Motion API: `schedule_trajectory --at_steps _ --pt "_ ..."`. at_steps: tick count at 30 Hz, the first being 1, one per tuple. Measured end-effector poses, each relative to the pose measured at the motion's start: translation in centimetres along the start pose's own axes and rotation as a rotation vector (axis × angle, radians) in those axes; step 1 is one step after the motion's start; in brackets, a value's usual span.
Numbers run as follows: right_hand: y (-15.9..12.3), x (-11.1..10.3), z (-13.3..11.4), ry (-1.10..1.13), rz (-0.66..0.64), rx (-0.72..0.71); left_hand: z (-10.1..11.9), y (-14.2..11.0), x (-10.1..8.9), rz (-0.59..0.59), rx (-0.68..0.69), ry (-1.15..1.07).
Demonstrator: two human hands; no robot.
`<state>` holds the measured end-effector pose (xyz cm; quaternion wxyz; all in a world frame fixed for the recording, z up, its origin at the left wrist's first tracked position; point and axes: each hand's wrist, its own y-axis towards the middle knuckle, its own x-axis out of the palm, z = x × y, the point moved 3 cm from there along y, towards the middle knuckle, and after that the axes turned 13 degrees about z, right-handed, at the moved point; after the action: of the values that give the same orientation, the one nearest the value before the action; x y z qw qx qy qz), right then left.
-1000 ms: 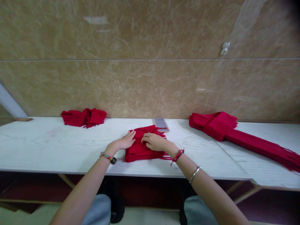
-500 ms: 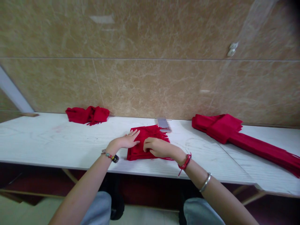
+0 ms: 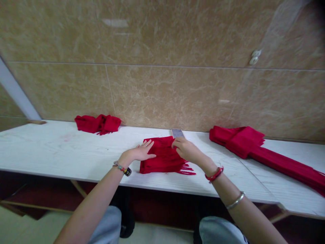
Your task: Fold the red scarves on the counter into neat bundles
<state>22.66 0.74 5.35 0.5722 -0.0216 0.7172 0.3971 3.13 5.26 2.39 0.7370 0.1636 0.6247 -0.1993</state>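
Note:
A folded red scarf (image 3: 164, 159) lies on the white table in front of me, its fringe pointing right. My left hand (image 3: 141, 151) rests on the scarf's left side, open, with the fingers stretched out. At the upper right end of the scarf, my right hand (image 3: 185, 149) has its fingers curled together at the fringe. The fingertips seem to pinch the scarf there, though part of that grip is hidden. Just behind the right hand lies a phone (image 3: 177, 133), partly covered from view.
Against the tiled wall at the left is a crumpled red scarf (image 3: 98, 124). On the right lie folded red scarves (image 3: 240, 140), with a long fringed strip (image 3: 286, 166) reaching to the right. The white table (image 3: 63, 152) has its front edge close to me.
My right hand has moved right across the scarf, from its middle to the fringed end. My left hand stays flat on the left side. The view has shifted slightly.

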Motion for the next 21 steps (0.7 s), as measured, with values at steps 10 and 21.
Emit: schedule_trajectory --at_steps 10,21 --pt "1.7 3.7 0.0 -0.090 -0.248 -0.135 -0.3 -0.3 0.7 -0.088 -0.017 -0.047" --pt "3.7 2.6 0.8 0.020 0.093 -0.023 -0.5 0.3 0.5 -0.064 -0.036 -0.016"
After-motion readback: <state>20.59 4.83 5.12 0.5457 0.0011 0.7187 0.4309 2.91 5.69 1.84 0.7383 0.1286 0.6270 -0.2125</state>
